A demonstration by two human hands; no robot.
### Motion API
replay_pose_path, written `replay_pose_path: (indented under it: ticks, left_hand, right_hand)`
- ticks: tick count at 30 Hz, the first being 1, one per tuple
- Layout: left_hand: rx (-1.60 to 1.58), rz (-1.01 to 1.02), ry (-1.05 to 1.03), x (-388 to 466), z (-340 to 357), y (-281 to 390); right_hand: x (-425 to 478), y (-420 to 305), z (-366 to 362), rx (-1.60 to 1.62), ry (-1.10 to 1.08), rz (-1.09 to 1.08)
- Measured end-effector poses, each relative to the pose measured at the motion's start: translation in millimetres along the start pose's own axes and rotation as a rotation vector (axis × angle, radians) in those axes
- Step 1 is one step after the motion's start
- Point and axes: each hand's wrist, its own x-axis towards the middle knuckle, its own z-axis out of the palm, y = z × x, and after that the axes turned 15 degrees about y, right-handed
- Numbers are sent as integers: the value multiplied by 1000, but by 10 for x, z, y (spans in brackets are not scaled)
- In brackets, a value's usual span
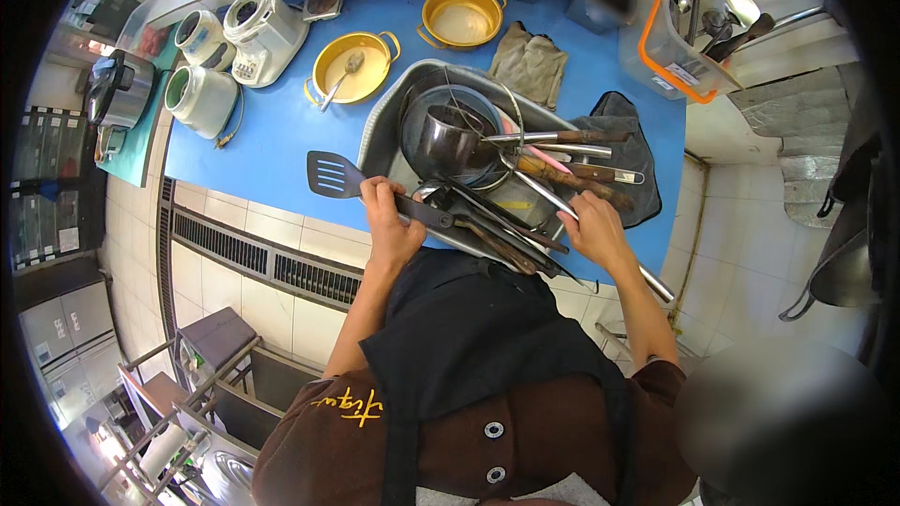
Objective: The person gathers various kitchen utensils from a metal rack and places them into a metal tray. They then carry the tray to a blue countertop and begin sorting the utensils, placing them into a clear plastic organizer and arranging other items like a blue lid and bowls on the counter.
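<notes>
My left hand [394,223] is closed around the handle of a black slotted spatula [333,174], its head over the blue tabletop's front edge. A long metal handle [538,190] is in the grip of my right hand [594,228]; its far end lies among the utensils. Between and beyond the hands, a grey metal tub [383,109] holds a dark pot [450,130], a round strainer-like vessel and several utensils with wooden, black and metal handles. Black utensils [485,218] lean over the tub's near rim. The working end of the metal-handled tool is hard to make out.
On the blue tabletop [267,147] are golden two-handled pans [351,70], one with a spoon [341,81], white blender bases [264,39], grey gloves [529,63] and a dark mesh cloth [633,176]. An orange-rimmed plastic bin [654,60] with ladles stands at the right back.
</notes>
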Motion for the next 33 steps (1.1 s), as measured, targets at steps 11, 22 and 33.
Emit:
replay_pose_path:
  ticks: [11,22,33]
  left_hand:
    - [-86,25,-73,22,208,-16]
    - [-33,104,-113,625,29,333]
    - [-20,17,-282,251,-335,335]
  right_hand:
    - [-221,-179,-289,-224,292,-136]
    - [-560,173,-298,-260,476,-74]
    - [-457,959,-1102,-140,534,37]
